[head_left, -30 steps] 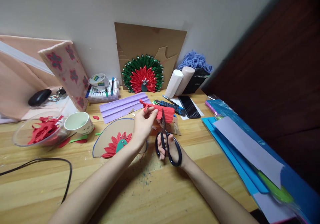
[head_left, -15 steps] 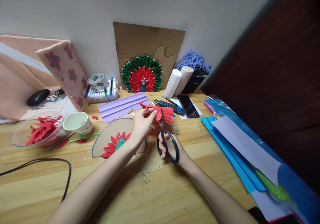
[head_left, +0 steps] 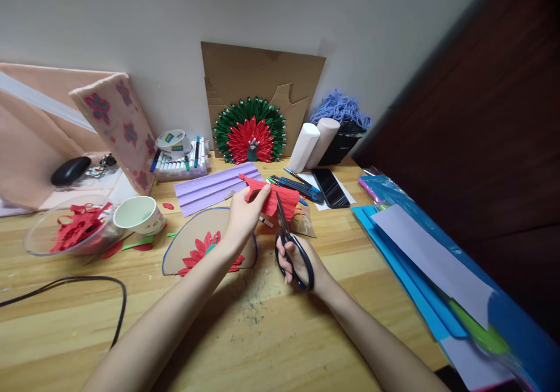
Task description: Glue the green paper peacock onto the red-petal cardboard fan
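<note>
My left hand [head_left: 244,214] pinches a piece of red crepe paper [head_left: 286,200] between thumb and fingers, above the table. In my right hand [head_left: 301,263] are black-handled scissors [head_left: 283,228], fingers through the loops. Their blades point up and lie against the red paper, just right of my left thumb. Under my left wrist, a cardboard half circle [head_left: 184,240] with a blue edge lies on the table, bearing red petals [head_left: 192,258] and a green centre that my arm partly hides.
At left stand a clear bowl [head_left: 35,249] of red scraps and a paper cup [head_left: 139,216]. Behind are purple folded paper [head_left: 201,189], markers [head_left: 175,163], a phone [head_left: 330,188] and a peacock craft [head_left: 249,129] against cardboard. Coloured sheets [head_left: 429,252] lie at right; a black cable [head_left: 118,290] crosses the left.
My left hand has shifted slightly left and down with the red paper. The paper now faces me more broadly, and the scissor blades have tilted left across it.
</note>
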The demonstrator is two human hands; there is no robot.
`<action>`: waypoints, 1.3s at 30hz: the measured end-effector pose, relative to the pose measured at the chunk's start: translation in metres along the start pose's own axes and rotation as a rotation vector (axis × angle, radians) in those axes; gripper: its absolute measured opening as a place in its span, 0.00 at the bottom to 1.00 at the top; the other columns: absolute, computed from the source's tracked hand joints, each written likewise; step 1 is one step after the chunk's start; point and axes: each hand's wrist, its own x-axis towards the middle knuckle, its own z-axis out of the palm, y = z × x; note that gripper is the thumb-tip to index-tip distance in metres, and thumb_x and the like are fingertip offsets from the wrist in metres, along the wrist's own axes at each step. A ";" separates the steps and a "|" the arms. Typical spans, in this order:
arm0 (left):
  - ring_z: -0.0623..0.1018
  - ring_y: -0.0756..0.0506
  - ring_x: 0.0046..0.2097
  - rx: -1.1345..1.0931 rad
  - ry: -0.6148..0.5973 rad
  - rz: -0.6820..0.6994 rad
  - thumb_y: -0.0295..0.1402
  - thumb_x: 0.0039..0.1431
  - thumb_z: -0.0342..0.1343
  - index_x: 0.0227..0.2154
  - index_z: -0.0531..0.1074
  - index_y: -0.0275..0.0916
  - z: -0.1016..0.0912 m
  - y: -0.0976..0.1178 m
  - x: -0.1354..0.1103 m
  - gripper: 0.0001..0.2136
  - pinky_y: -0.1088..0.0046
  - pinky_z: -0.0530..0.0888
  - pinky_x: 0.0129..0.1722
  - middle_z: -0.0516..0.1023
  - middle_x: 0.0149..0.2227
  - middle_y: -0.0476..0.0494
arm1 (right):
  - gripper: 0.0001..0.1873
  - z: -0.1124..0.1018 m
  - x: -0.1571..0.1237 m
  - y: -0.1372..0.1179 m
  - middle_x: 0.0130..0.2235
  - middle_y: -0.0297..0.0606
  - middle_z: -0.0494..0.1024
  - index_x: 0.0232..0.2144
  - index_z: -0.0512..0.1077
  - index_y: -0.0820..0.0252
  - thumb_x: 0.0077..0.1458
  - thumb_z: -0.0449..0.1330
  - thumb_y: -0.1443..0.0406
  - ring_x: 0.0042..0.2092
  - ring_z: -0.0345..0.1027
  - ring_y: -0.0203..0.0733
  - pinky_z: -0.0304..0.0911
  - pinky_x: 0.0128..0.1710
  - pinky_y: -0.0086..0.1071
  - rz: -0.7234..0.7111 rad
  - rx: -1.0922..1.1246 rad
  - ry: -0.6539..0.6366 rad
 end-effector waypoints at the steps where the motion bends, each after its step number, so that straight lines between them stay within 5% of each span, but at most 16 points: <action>1: 0.75 0.48 0.31 0.007 0.010 0.001 0.40 0.50 0.58 0.28 0.76 0.34 -0.001 0.001 0.001 0.12 0.74 0.70 0.32 0.78 0.27 0.46 | 0.37 0.001 -0.001 -0.002 0.11 0.22 0.58 0.24 0.59 0.59 0.31 0.55 0.32 0.11 0.52 0.27 0.53 0.10 0.22 -0.003 -0.011 -0.008; 5: 0.71 0.50 0.29 0.073 -0.048 0.034 0.41 0.51 0.58 0.22 0.74 0.34 -0.006 0.008 0.004 0.13 0.75 0.67 0.34 0.75 0.23 0.49 | 0.37 0.002 -0.005 -0.006 0.12 0.21 0.59 0.24 0.59 0.59 0.31 0.55 0.32 0.11 0.52 0.27 0.53 0.10 0.23 0.002 -0.028 -0.057; 11: 0.60 0.54 0.22 0.171 -0.198 -0.014 0.48 0.47 0.59 0.14 0.67 0.35 -0.015 0.018 0.010 0.21 0.76 0.57 0.24 0.63 0.17 0.53 | 0.37 0.000 -0.009 -0.005 0.13 0.22 0.58 0.22 0.59 0.59 0.33 0.53 0.32 0.12 0.53 0.27 0.52 0.11 0.22 -0.011 0.001 -0.171; 17: 0.60 0.53 0.21 0.261 -0.318 -0.023 0.46 0.50 0.57 0.12 0.65 0.37 -0.024 0.023 0.013 0.20 0.75 0.57 0.24 0.62 0.17 0.52 | 0.40 -0.002 -0.007 0.003 0.14 0.23 0.60 0.24 0.60 0.59 0.30 0.47 0.29 0.13 0.54 0.29 0.58 0.14 0.25 0.055 0.162 -0.330; 30: 0.57 0.53 0.20 0.347 -0.418 -0.047 0.43 0.52 0.55 0.13 0.66 0.37 -0.033 0.024 0.016 0.18 0.74 0.52 0.22 0.61 0.16 0.52 | 0.36 -0.005 -0.007 0.008 0.13 0.23 0.59 0.24 0.61 0.60 0.38 0.51 0.33 0.12 0.55 0.28 0.56 0.11 0.22 0.033 0.102 -0.321; 39: 0.54 0.53 0.20 0.464 -0.656 -0.050 0.45 0.50 0.57 0.10 0.62 0.38 -0.052 0.040 0.015 0.21 0.74 0.50 0.22 0.56 0.16 0.53 | 0.35 -0.010 -0.014 -0.005 0.14 0.22 0.57 0.23 0.60 0.60 0.38 0.51 0.33 0.12 0.52 0.26 0.54 0.10 0.21 0.080 0.010 -0.458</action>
